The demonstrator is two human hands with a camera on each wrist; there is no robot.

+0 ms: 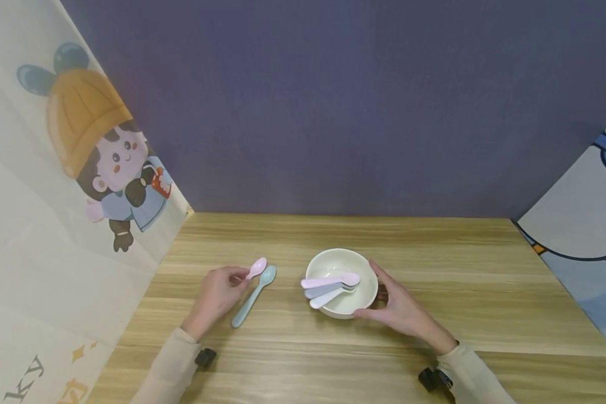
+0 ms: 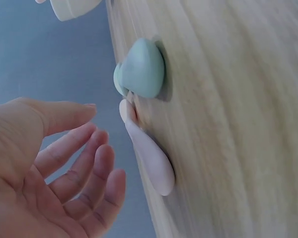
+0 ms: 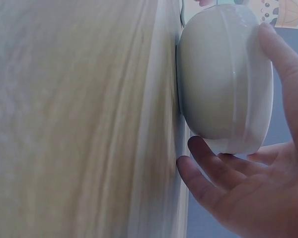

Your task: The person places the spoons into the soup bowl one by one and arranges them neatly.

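Observation:
A pink spoon (image 1: pixel 258 267) and a light teal spoon (image 1: pixel 253 299) lie on the wooden table at the left. Beside the pink spoon's handle (image 2: pixel 151 161) is my left hand (image 1: pixel 220 296); in the left wrist view its fingers are loosely bent, with a gap between them and the handle. My right hand (image 1: pixel 396 303) grips the right side of a white bowl (image 1: pixel 333 261), thumb and forefinger at the rim and the other fingers under its side. In the bowl rest a pink spoon (image 1: pixel 328 280), a greyish-purple spoon (image 1: pixel 322 290) and a white spoon (image 1: pixel 325 298), handles over the left rim.
The wood-grain table (image 1: pixel 434 264) meets a dark blue-grey wall (image 1: pixel 343 112) at the back. A white panel with a cartoon figure (image 1: pixel 116 140) stands at the left, another printed panel (image 1: pixel 581 207) at the right. Dark wrist devices (image 1: pixel 205 358) sit by both sleeves.

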